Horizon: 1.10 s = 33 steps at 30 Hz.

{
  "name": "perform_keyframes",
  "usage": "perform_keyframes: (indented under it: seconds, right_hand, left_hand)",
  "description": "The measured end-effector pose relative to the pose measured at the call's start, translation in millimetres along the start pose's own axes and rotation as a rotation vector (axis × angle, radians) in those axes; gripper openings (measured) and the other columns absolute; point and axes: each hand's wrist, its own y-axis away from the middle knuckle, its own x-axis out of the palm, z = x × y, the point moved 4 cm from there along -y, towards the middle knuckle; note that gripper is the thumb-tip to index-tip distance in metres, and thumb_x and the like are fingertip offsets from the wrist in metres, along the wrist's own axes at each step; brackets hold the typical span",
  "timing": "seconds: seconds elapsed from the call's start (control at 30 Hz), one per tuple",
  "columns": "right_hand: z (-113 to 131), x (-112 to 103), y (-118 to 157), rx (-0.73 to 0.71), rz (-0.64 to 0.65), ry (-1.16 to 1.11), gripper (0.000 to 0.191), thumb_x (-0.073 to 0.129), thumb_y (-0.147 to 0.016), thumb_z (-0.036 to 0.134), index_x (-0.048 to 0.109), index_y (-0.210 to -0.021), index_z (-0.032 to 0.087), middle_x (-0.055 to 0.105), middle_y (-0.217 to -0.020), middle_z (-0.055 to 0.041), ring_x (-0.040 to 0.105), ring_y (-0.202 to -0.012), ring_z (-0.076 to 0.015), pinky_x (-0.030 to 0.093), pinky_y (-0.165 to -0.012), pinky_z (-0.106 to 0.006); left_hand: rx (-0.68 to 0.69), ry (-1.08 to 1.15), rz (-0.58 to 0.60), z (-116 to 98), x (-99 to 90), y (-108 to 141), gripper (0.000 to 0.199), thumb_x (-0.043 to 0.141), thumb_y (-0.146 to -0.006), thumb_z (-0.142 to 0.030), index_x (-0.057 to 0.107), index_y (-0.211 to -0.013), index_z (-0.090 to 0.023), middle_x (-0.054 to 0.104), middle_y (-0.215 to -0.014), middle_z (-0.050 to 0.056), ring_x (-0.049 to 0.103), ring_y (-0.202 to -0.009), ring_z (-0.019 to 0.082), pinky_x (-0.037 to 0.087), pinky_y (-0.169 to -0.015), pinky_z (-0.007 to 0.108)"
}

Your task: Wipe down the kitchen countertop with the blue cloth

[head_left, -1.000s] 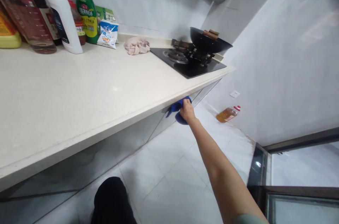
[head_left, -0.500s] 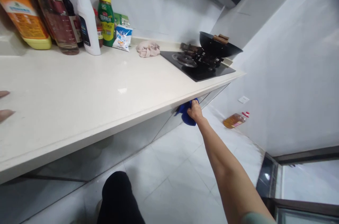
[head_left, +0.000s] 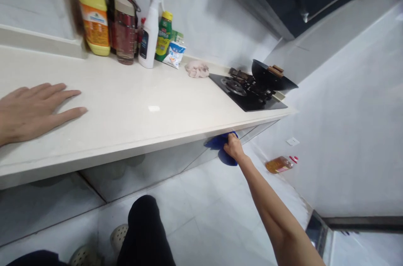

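My left hand [head_left: 34, 110] lies flat on the white countertop [head_left: 126, 106] at the left, fingers spread, holding nothing. Lower down on the right, my right hand [head_left: 233, 147] grips a blue cloth [head_left: 227, 157] just under the counter's front edge. Part of the cloth rests against the cabinet front [head_left: 195, 155] and hangs below my fingers. My right arm is stretched far out, and the fingertips are partly hidden in the cloth.
Along the wall stand a yellow bottle [head_left: 94, 16], a drink bottle [head_left: 125, 33], a white spray bottle [head_left: 150, 31] and a green bottle [head_left: 164, 37]. A pink rag [head_left: 197, 69] lies near the gas stove [head_left: 248, 96], which bears a wok [head_left: 267, 76]. An oil bottle [head_left: 280, 164] is on the floor.
The view has turned left, so more of my left hand shows on the countertop. My right hand still holds the blue cloth at about the same place under the counter edge.
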Motion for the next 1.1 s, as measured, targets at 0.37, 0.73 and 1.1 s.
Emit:
perform_keyframes:
  seconds: [0.37, 0.73, 1.1]
  right_hand:
    - [113.3, -5.7, 38.2, -0.058, 0.001, 0.249, 0.019, 0.049, -0.066, 0.006, 0.050, -0.083, 0.015, 0.055, -0.084, -0.0147, 0.049, -0.081, -0.0291, 0.037, -0.077, -0.040]
    - [234.6, -40.8, 62.7, -0.199, 0.037, 0.279, 0.012, 0.051, -0.070, 0.010, 0.051, -0.080, 0.017, 0.055, -0.076, -0.0083, 0.047, -0.076, -0.0245, 0.031, -0.077, -0.037]
    - [362.2, -65.5, 115.5, -0.629, -0.201, 0.064, 0.012, 0.049, -0.068, 0.007, 0.053, -0.071, 0.018, 0.047, -0.074, -0.0083, 0.040, -0.074, -0.0238, 0.035, -0.082, -0.044]
  left_hand:
    - [-0.055, 0.024, 0.073, -22.7, -12.3, 12.7, 0.078, 0.021, -0.087, -0.071, 0.024, -0.148, -0.023, 0.017, -0.158, 0.009, 0.014, -0.144, 0.030, 0.013, -0.113, 0.051]
    - [-0.119, 0.036, 0.083, -26.8, -10.4, 13.1, 0.076, 0.022, -0.087, -0.069, 0.023, -0.150, -0.026, 0.014, -0.159, 0.007, 0.011, -0.145, 0.028, 0.012, -0.115, 0.049]
    - [-0.067, 0.068, 0.165, -31.7, -21.5, 32.2, 0.076, 0.022, -0.087, -0.064, 0.025, -0.149, -0.020, 0.018, -0.158, 0.009, 0.010, -0.146, 0.029, 0.004, -0.118, 0.044]
